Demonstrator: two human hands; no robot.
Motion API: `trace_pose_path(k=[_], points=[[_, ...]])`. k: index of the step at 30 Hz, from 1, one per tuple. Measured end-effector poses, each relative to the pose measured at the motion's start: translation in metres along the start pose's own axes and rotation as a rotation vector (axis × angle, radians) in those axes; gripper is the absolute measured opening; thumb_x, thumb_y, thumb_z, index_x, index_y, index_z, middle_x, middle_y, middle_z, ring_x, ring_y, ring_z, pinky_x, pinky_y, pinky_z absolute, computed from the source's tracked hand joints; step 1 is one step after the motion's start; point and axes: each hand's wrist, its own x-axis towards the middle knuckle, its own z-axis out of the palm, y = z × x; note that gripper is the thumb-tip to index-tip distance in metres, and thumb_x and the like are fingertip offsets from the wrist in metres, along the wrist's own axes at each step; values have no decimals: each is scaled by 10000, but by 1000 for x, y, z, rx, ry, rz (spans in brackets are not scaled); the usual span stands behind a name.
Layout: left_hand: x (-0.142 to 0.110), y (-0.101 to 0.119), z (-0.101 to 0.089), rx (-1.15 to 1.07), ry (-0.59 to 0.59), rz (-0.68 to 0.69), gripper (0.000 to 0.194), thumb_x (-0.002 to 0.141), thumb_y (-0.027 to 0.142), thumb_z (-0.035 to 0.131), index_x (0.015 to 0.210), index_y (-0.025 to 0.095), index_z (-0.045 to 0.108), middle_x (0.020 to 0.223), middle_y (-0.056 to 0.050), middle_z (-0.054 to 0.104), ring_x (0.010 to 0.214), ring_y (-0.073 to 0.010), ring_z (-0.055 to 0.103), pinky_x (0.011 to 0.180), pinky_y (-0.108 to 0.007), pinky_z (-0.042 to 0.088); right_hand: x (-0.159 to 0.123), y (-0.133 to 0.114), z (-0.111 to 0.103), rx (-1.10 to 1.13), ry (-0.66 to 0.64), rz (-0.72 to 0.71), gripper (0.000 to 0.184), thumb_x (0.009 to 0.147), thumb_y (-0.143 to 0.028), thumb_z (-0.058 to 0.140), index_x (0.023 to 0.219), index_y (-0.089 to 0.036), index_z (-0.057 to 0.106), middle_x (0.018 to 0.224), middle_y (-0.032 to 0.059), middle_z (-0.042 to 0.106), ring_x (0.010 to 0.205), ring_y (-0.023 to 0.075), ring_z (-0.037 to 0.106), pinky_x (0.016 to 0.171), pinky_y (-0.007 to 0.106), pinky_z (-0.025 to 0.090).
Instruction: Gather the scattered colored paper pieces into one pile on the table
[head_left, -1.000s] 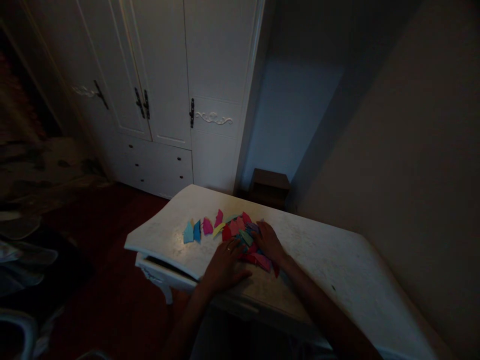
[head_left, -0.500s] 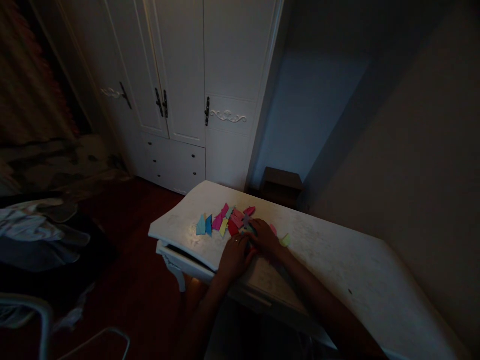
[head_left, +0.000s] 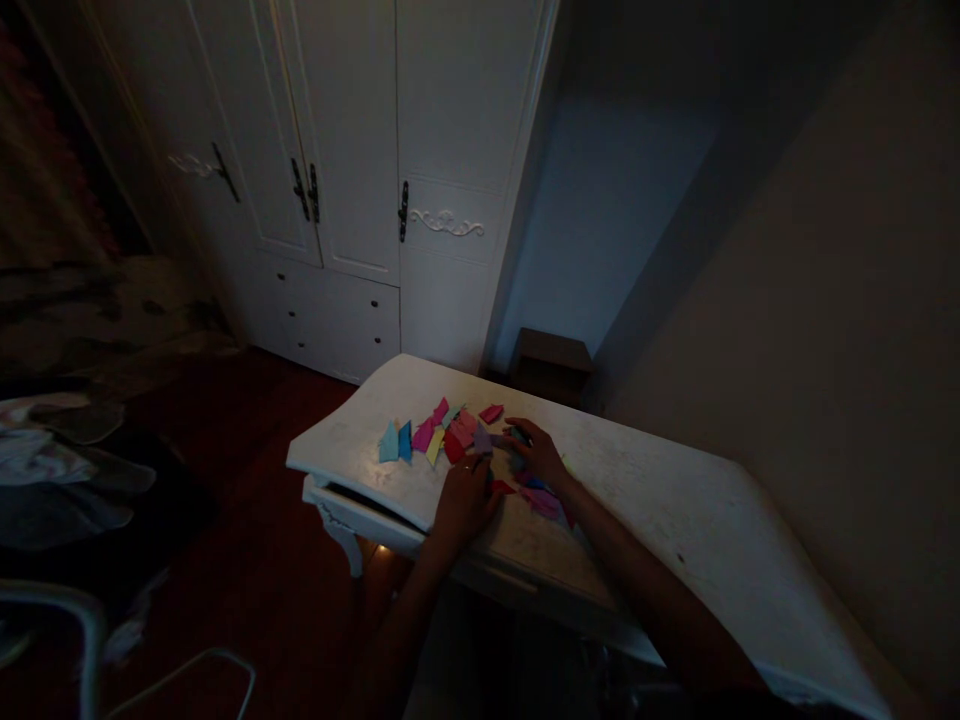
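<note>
Small coloured scraps, perhaps cloth or paper, lie in a loose cluster on the white table (head_left: 637,480). At the cluster's left are a light blue scrap (head_left: 388,442) and a darker blue scrap (head_left: 405,441). Magenta, yellow and red scraps (head_left: 454,447) follow, with a purple scrap (head_left: 482,439) beside them. My left hand (head_left: 461,500) rests at the cluster's near edge, its fingertips dim and partly hidden. My right hand (head_left: 538,458) arches over a greenish scrap, fingers bent and apart. Beneath its wrist lies a pink scrap (head_left: 541,503).
A white wardrobe (head_left: 345,130) stands behind the table, with a small brown cabinet (head_left: 553,352) at its right. Below the tabletop, a drawer (head_left: 367,508) sits slightly out. Clothes (head_left: 45,450) are piled at the left, near a white curved frame (head_left: 82,610).
My hands have moved apart, uncovering red, blue and pink scraps between and below them. My right hand's fingers have lifted and spread. The whole view has shifted slightly.
</note>
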Motion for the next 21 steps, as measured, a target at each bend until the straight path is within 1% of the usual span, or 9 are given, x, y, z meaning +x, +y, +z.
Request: trace_pose_path(k=[4, 6, 8, 11, 14, 17, 21], points=[[1, 0, -1, -5, 7, 9, 445, 835, 336, 607, 1205, 99, 536, 1193, -175, 568, 1131, -287, 523, 966, -446, 438, -6, -6, -25, 289, 185, 120, 456, 734, -426, 712, 1106, -194, 586, 1030, 85, 696, 961, 216, 656, 868, 377, 504], [1, 0, -3, -7, 3, 10, 419, 842, 330, 597, 1194, 110, 545, 1178, -163, 578, 1111, -280, 531, 958, -439, 443, -15, -3, -42, 342, 255, 141, 473, 725, -442, 720, 1099, -189, 579, 1009, 95, 702, 964, 222, 658, 862, 380, 509], [1, 1, -3, -15, 4, 15, 411, 838, 317, 599, 1193, 117, 546, 1174, -153, 580, 1104, -275, 532, 958, -435, 442, -27, 4, -60, 311, 281, 157, 476, 735, -467, 707, 1096, -182, 582, 995, 103, 704, 962, 225, 656, 854, 382, 511], [0, 0, -3, -27, 11, 28, 409, 825, 279, 602, 1194, 112, 541, 1173, -153, 579, 1104, -272, 529, 961, -437, 439, -49, 15, -83, 202, 242, 197, 509, 728, -516, 693, 1094, -176, 595, 1044, 115, 689, 943, 227, 653, 851, 395, 513], [-1, -1, -2, -42, 25, 43, 377, 833, 246, 573, 1189, 125, 541, 1178, -148, 577, 1109, -270, 528, 955, -440, 442, -72, 19, -99, 41, 189, 208, 498, 772, -529, 643, 1128, -185, 603, 1173, 120, 640, 1043, 233, 616, 938, 415, 473], [-1, -2, -1, -57, 47, 54, 370, 838, 235, 559, 1191, 127, 541, 1185, -148, 573, 1111, -275, 524, 963, -442, 438, -92, 18, -107, -148, 131, 197, 459, 836, -482, 589, 1196, -197, 593, 1270, 110, 586, 1175, 241, 545, 1039, 443, 392], [-2, -3, 0, -93, 52, 65, 380, 829, 219, 558, 1201, 138, 536, 1183, -139, 570, 1110, -271, 519, 978, -447, 434, -115, 23, -109, -286, 7, 151, 431, 859, -454, 558, 1215, -215, 606, 1305, 101, 563, 1225, 249, 511, 1073, 482, 353]])
